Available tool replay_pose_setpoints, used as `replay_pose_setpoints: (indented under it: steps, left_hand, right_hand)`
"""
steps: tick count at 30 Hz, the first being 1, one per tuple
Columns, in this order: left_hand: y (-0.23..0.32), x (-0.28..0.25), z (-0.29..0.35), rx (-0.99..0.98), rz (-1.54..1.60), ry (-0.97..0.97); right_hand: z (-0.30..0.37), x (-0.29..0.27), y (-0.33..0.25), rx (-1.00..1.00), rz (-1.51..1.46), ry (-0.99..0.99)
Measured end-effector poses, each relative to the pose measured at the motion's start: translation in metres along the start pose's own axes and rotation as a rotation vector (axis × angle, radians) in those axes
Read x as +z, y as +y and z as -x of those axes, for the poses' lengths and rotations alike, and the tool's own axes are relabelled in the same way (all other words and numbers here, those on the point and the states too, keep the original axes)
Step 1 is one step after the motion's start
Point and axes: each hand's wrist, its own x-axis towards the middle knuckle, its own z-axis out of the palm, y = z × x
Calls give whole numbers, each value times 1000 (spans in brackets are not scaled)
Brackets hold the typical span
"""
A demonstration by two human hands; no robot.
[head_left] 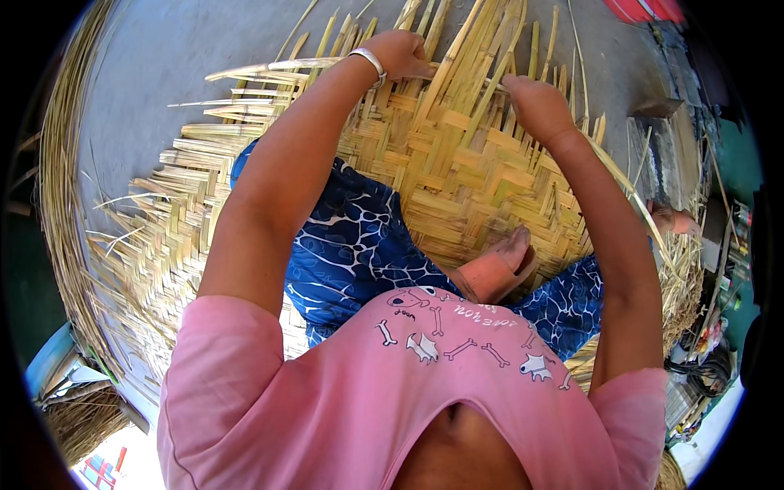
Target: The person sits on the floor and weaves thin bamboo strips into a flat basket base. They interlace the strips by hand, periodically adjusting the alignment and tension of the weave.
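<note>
Apparently light and springy: woven mat (490, 175) with loose ends

Location: mat lies flat on the grey floor (180, 61), in front of and beneath the person's legs, its unwoven upright strips (465, 61) fanning out at the far edge.

Hold: left hand (402, 57) and right hand (535, 104) are at that edge, apart, with the upright strips between them. Fingers of both are curled nearly closed and seem to pinch a pale crosswise strip (282, 68); exact contact is partly hidden by the knuckles.

Handling (judged by eye, not tested): single strips light, stiff lengthwise, bendable across the flat, likely to split if kinked. Surface looks smooth, so some slip is probable; cut edges may be sharp. Best grip: flat faces, close to the weave; free tips would whip.

Surroundings: bare foot (510, 251) on the mat and blue patterned trousers (351, 237) over it both pin the near part. Long reed bundle (61, 155) curves along the left; grey block (665, 155) at right, near the edge; black cable (709, 373) and mixed clutter beyond. Main obstruction: the upright strips themselves, crowding the gap between the hands.
</note>
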Motion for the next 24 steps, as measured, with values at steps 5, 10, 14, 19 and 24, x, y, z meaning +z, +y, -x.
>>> replay_pose_setpoints:
  steps: [5,10,14,19,24]
  left_hand:
    - [5,-11,-1,30,-148,90]
    - [5,-20,5,24,-273,43]
    - [7,-9,8,48,-401,-15]
    - [14,-18,14,83,-285,-167]
    - [24,-19,25,100,-415,-209]
  right_hand:
    - [-7,0,35,-1,-469,-94]
    - [-6,3,51,210,-669,-280]
    - [8,15,34,240,-803,-417]
    - [13,27,41,245,-638,-379]
    - [20,20,34,91,-619,-249]
